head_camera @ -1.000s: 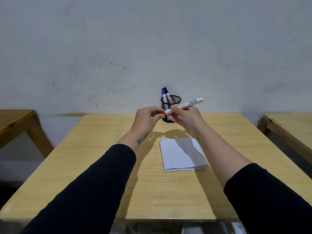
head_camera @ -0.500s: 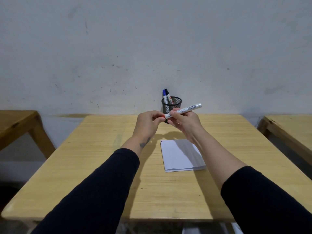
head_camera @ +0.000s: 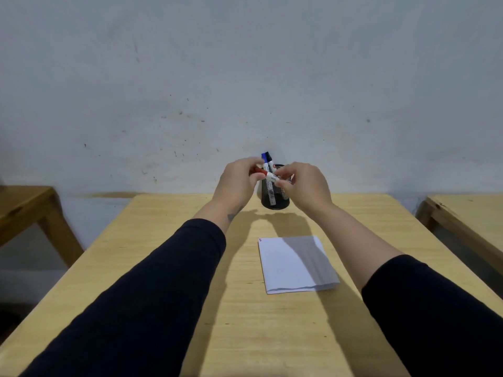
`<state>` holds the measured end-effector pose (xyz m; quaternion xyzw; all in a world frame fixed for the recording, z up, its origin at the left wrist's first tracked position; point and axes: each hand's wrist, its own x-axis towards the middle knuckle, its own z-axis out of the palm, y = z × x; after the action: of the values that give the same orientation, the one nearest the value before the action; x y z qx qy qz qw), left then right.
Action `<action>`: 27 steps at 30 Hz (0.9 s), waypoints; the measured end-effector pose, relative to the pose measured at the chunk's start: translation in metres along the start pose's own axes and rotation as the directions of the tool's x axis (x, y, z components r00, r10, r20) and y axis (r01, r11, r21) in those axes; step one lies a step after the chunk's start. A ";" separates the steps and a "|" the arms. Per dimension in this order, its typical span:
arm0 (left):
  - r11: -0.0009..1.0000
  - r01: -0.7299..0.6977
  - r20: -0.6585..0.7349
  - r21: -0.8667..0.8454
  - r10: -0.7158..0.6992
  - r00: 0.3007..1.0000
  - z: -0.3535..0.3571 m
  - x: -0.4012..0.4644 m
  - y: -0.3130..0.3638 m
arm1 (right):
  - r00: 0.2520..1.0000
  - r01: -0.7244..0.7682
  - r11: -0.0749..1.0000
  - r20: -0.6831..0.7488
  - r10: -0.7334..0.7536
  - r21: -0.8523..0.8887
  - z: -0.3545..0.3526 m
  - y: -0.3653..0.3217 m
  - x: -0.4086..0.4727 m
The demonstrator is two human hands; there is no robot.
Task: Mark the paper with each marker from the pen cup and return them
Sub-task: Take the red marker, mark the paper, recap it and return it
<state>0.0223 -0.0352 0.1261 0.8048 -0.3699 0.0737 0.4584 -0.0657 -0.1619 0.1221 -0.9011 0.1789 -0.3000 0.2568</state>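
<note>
A white marker with a red cap (head_camera: 265, 174) is held level between both hands, in front of the black mesh pen cup (head_camera: 275, 198). My left hand (head_camera: 238, 180) pinches the red cap end. My right hand (head_camera: 306, 186) grips the white barrel and hides most of it. Two more markers, one with a blue cap (head_camera: 264, 157) and one with a black cap (head_camera: 270, 160), stand upright in the cup. A folded white paper (head_camera: 295, 263) lies flat on the wooden table (head_camera: 168, 254), nearer to me than the cup, with a small red mark at its far left corner.
The pen cup stands at the table's far edge against a pale wall (head_camera: 245, 77). Another wooden table (head_camera: 24, 205) is at the left and a third (head_camera: 468, 213) at the right, with gaps between them.
Both hands rose and moved toward the cup with the marker. My right hand slid along the barrel, so the long white end that stuck out to the right is now hidden.
</note>
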 end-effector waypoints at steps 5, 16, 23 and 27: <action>0.971 0.219 -0.003 -0.100 -0.220 0.975 0.021 0.025 -0.015 | 0.987 -0.038 0.986 -0.151 0.062 0.162 -0.003 0.003 0.049; 0.921 0.360 0.049 -0.149 -0.357 0.933 0.106 0.054 -0.057 | 0.969 -0.242 0.970 -0.040 0.242 0.018 0.043 0.038 0.130; 0.937 0.271 -0.031 -0.219 -0.284 0.958 0.118 0.055 -0.063 | 0.978 -0.204 0.956 0.003 0.210 -0.212 0.063 0.045 0.130; 0.938 0.276 -0.032 -0.208 -0.289 0.957 0.117 0.053 -0.066 | 0.984 -0.173 0.978 -0.068 0.166 -0.113 0.060 0.037 0.128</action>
<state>0.0777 -0.1356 0.0389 0.7962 -0.2416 -0.0058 0.5546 0.0632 -0.2310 0.1169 -0.8871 0.2799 -0.2922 0.2220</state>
